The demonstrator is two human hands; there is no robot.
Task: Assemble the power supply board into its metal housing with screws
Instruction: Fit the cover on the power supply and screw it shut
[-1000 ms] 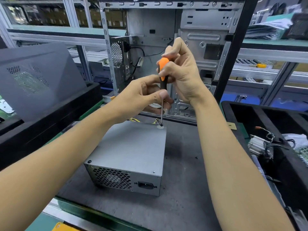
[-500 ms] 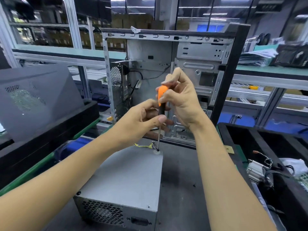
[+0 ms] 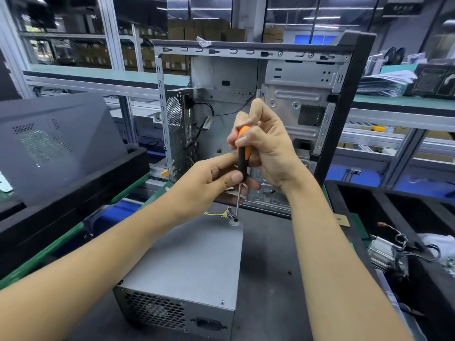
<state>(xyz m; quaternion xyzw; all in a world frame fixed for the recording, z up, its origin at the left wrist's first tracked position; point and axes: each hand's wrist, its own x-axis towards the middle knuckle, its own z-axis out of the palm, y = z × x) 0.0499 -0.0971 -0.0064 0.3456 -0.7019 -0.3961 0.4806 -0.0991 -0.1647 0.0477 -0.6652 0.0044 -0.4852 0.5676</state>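
A closed grey metal power supply housing (image 3: 187, 262) is sitting on the dark tabletop (image 3: 270, 242), while the right hand (image 3: 268, 153) is gripping an orange-and-black screwdriver (image 3: 242, 156) and the left hand (image 3: 209, 183) is pinching its shaft, tip at the housing's far corner.

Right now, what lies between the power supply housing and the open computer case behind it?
In the head view, a bundle of yellow and black wires pokes out behind the power supply housing, over a dark mat that reaches the computer case.
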